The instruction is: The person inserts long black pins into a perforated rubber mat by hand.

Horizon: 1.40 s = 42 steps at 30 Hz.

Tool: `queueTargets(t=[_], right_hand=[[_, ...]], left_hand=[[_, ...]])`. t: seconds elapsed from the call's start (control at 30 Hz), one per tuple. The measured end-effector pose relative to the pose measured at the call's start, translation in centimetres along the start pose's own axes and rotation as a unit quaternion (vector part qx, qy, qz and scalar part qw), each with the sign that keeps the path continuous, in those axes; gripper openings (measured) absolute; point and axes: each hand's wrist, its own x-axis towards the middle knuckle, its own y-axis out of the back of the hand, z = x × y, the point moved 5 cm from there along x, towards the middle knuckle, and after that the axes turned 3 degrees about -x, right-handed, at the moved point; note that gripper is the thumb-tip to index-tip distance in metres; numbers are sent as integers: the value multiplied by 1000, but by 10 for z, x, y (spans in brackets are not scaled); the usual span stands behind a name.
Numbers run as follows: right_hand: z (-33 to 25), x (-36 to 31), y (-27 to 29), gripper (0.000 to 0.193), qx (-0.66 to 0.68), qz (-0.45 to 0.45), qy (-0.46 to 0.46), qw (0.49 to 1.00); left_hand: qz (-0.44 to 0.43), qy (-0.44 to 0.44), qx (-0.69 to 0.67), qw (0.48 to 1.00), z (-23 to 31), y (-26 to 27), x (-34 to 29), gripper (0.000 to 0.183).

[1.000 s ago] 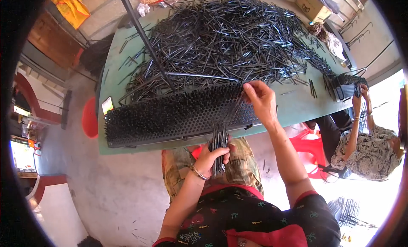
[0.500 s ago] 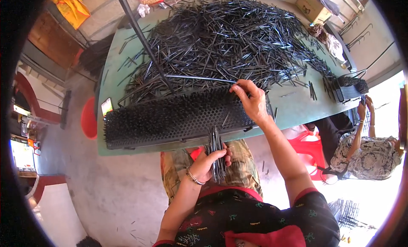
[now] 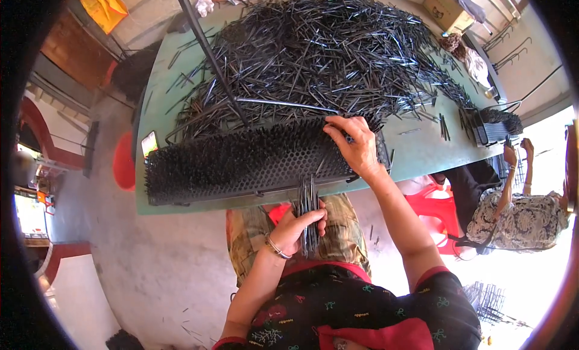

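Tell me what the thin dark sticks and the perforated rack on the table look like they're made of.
Thin dark sticks: likely metal or glossy plastic, since pale glints run along the straight, stiff shafts; the left hand grips a bundle.
Perforated rack: looks like matte black moulded plastic, with even rows of holes and no shine; the right hand rests on it.

Single view: head-worn fisheye, looking steeply down from above the person's own torso, facing forward across the green table (image 3: 181,103). Straight edges bow toward the rim; black vignette rings the frame. Nearest: the lap and forearms entering from 6 o'clock. Mid-distance, centre: the perforated black rack (image 3: 241,163). Farther, toward 12 o'clock: the pile of dark rods (image 3: 338,54). A seated co-worker (image 3: 518,220) sits at 3 o'clock, near the rim.
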Motion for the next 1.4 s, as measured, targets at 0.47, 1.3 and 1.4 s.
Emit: queueTargets(t=[0.47, 1.3, 1.4], right_hand=[[-13, -3, -4, 19, -34, -15, 108, 993], [-12, -39, 37, 27, 23, 0, -24, 999], [8, -26, 34, 34, 77, 50, -104, 990]], left_hand=[[-20, -4, -43, 999, -4, -2, -1, 25], [23, 23, -39, 999, 0, 5, 23, 25], [31, -1, -6, 999, -1, -3, 26, 25]])
